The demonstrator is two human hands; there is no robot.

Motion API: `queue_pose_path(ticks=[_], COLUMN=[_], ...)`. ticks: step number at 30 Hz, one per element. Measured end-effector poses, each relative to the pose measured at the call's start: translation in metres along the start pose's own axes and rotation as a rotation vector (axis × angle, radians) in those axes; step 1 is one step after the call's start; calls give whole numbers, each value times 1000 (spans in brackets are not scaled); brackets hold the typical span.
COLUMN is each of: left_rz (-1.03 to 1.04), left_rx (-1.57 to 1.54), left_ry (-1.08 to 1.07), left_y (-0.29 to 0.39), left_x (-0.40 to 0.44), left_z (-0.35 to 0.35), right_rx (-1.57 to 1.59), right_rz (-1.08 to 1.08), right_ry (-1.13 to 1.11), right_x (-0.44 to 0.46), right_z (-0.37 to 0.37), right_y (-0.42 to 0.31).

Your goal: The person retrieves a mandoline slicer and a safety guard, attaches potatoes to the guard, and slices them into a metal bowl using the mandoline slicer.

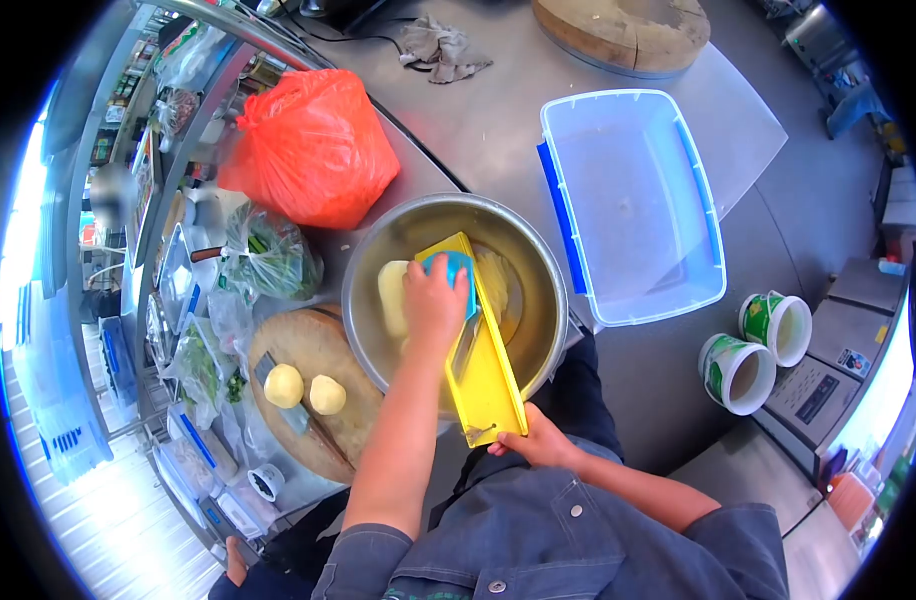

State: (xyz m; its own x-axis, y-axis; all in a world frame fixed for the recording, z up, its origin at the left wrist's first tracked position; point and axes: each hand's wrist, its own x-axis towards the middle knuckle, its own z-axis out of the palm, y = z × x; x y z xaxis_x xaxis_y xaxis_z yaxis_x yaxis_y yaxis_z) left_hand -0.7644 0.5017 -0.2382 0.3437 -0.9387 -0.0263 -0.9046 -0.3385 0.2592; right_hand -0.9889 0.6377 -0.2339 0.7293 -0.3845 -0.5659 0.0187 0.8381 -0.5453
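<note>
A yellow slicer (490, 372) slants across a steel bowl (363, 340), its upper part inside and its lower end over the near rim. On its upper part my left hand (436, 300) is closed round a blue-green holder (460, 268). My right hand (538, 440) grips the slicer's lower end. Whatever lies under the holder is hidden. Left of the slicer, a peeled pale potato (392, 298) sits in the bowl. Pale slices (494, 280) lie in the bowl to the slicer's right.
Left of the bowl, a round board (278, 440) bears two peeled potatoes (306, 391) and a knife. A red bag (318, 150) and bagged greens (268, 255) stand beyond. An open clear box (633, 210) is at the right, a round wooden block (628, 35) behind, two buckets (753, 355) far right.
</note>
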Motion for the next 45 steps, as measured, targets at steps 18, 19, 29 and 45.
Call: queue_pose_path(ticks=[18, 19, 29, 45], left_rz=[-493, -555, 28, 17], left_rx=[-2029, -1951, -378, -67], left_ry=[52, 94, -55, -70], left_y=[-42, -43, 22, 43], left_x=[-97, -98, -139, -126], left_z=[-79, -76, -66, -30], right_rx=[-33, -45, 10, -49], right_rz=[30, 30, 25, -36], right_ry=[10, 12, -14, -5], right_x=[3, 2, 2, 6], right_z=[-1, 0, -1, -1], right_y=[-4, -6, -5, 1])
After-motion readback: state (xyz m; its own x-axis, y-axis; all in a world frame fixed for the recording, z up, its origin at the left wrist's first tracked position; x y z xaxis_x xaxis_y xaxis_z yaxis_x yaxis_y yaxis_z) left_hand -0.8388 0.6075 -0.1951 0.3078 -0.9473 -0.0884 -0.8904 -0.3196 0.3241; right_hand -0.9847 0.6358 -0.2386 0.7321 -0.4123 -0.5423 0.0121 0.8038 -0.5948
